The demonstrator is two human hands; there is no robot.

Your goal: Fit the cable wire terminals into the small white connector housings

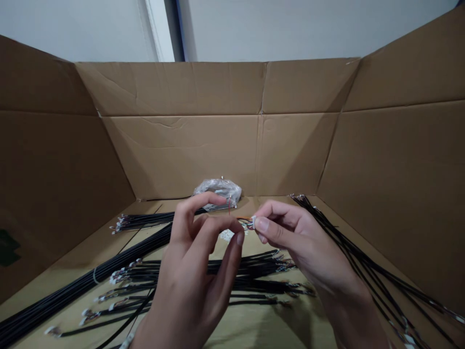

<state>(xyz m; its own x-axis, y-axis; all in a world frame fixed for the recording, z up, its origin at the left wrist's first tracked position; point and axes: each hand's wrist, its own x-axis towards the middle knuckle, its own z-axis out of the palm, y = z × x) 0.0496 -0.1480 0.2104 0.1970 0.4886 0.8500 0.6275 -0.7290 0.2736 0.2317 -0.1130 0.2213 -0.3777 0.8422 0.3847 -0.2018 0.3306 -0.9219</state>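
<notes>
The right hand (301,237) pinches a small white connector (253,223) between thumb and forefinger, at the middle of the frame — a firm fingertip pinch suits so tiny part. The left hand (192,261) is curled near a thin red wire (229,203) — holding it, I cannot tell. Black wire harnesses (254,276) lie below, inside a cardboard box (181,155).

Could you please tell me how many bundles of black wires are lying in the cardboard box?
4, as far as I can tell: the back bundle at rear left, the long bundle toward lower left, the middle bundle at center, and the right bundle along the right side. Others may be hidden.
</notes>
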